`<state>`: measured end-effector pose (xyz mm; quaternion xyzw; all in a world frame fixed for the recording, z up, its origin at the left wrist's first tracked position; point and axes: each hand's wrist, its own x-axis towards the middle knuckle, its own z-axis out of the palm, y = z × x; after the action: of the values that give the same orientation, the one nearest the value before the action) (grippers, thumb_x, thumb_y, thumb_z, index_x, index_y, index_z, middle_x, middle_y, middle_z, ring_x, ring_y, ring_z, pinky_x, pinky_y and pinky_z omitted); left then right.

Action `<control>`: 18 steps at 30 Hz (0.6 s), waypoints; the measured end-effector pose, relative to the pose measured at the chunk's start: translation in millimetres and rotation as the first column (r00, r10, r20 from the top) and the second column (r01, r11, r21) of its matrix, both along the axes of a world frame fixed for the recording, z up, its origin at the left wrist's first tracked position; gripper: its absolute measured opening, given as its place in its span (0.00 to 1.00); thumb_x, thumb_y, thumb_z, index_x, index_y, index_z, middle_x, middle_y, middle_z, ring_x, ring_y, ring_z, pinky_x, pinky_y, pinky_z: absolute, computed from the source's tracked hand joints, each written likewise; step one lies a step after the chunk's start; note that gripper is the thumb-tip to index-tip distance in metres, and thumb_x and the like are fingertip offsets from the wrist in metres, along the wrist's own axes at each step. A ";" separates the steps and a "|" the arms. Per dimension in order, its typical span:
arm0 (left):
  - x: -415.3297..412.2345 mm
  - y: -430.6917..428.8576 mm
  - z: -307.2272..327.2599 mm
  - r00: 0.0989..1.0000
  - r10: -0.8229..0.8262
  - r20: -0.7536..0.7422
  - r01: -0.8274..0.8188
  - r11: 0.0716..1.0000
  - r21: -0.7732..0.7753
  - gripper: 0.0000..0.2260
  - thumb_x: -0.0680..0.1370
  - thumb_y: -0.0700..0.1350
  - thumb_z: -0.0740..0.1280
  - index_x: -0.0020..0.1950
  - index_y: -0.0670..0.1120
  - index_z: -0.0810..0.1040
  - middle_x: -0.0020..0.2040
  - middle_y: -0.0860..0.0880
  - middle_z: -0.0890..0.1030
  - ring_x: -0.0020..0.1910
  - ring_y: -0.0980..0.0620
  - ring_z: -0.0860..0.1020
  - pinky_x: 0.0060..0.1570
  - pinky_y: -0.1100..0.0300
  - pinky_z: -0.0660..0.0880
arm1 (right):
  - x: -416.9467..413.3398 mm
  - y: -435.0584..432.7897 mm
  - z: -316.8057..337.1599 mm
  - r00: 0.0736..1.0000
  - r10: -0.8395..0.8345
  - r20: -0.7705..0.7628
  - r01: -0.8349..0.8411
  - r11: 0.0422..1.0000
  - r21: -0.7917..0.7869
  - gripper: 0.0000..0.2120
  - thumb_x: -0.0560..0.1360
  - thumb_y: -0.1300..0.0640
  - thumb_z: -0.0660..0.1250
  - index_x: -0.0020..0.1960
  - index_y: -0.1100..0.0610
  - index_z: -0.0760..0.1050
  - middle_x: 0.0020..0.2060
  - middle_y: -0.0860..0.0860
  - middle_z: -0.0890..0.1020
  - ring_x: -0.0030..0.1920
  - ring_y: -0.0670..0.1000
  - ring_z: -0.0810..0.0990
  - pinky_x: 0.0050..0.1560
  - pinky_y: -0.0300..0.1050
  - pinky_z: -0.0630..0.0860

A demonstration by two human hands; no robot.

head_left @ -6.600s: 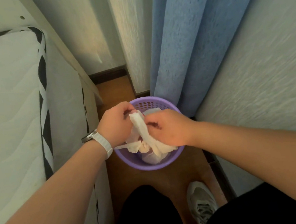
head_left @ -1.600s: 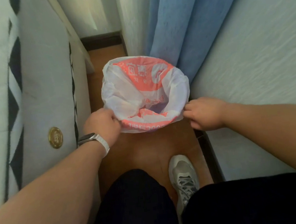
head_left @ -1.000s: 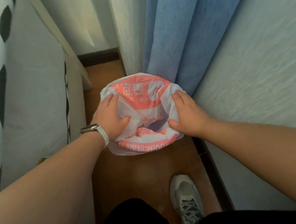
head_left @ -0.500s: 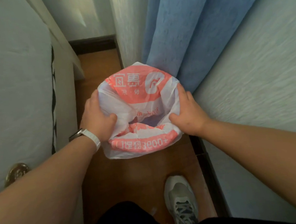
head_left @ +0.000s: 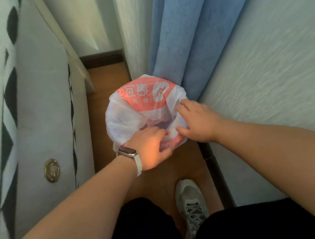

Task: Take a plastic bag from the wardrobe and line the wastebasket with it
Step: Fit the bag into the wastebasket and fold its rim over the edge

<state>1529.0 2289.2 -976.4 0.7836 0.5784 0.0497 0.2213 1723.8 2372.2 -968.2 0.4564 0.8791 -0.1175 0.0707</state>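
Observation:
A white plastic bag (head_left: 143, 101) with orange-red print is spread open over the wastebasket on the floor. The basket itself is hidden beneath it; only a purplish tint shows through the bag's inside. My left hand (head_left: 148, 149), with a white watch on the wrist, pinches the bag's near edge between thumb and fingers. My right hand (head_left: 198, 123) lies flat on the bag's right side, fingers spread and pointing toward the far rim, thumb at the near rim.
A mattress side with a gold badge (head_left: 41, 112) walls in the left. A blue curtain (head_left: 192, 37) hangs just behind the bag, and a textured wall (head_left: 275, 87) runs along the right. My grey shoe (head_left: 191, 199) stands on the narrow wooden floor (head_left: 108, 81).
My left hand has moved from the bag's left side to its near edge and pinched it. My right hand has opened and slid up along the right rim.

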 end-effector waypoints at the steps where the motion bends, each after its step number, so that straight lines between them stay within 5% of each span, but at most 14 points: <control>1: 6.5 -2.2 -2.7 0.997 -0.047 -0.054 0.047 0.999 0.014 0.21 0.76 0.64 0.59 0.62 0.54 0.72 0.55 0.51 0.79 0.50 0.49 0.77 0.51 0.51 0.77 | -0.3 -3.4 0.0 1.000 0.021 0.016 -0.021 1.000 -0.007 0.30 0.75 0.40 0.60 0.70 0.55 0.63 0.67 0.55 0.67 0.68 0.57 0.67 0.67 0.55 0.67; 6: 23.4 1.8 -9.6 0.970 -0.087 -0.227 0.111 0.989 0.094 0.14 0.80 0.57 0.59 0.60 0.51 0.72 0.56 0.49 0.79 0.55 0.46 0.77 0.49 0.53 0.69 | 1.7 -10.2 -3.9 0.997 0.061 0.046 -0.058 0.997 -0.045 0.28 0.75 0.41 0.59 0.70 0.55 0.65 0.67 0.54 0.69 0.68 0.55 0.66 0.67 0.55 0.67; 12: 17.2 21.0 10.2 0.908 -0.205 -0.366 0.258 0.961 0.103 0.13 0.81 0.53 0.57 0.58 0.48 0.75 0.54 0.47 0.81 0.52 0.44 0.78 0.48 0.53 0.71 | 7.7 -6.6 -9.1 0.992 0.126 -0.010 -0.126 0.991 0.041 0.24 0.76 0.37 0.57 0.61 0.54 0.74 0.59 0.50 0.75 0.64 0.52 0.70 0.65 0.52 0.67; 18: -19.8 48.8 44.1 0.911 -0.112 -0.396 0.204 0.959 0.198 0.14 0.81 0.49 0.56 0.63 0.47 0.72 0.57 0.47 0.79 0.54 0.44 0.78 0.50 0.52 0.72 | -13.1 6.5 -1.9 0.974 0.017 -0.226 0.021 0.986 0.165 0.20 0.73 0.40 0.55 0.50 0.54 0.75 0.48 0.52 0.80 0.55 0.56 0.77 0.57 0.52 0.69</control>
<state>1509.2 2338.1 -932.3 0.8435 0.5344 -0.0533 0.0136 1710.8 2378.7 -970.1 0.4451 0.8877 -0.0951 -0.0688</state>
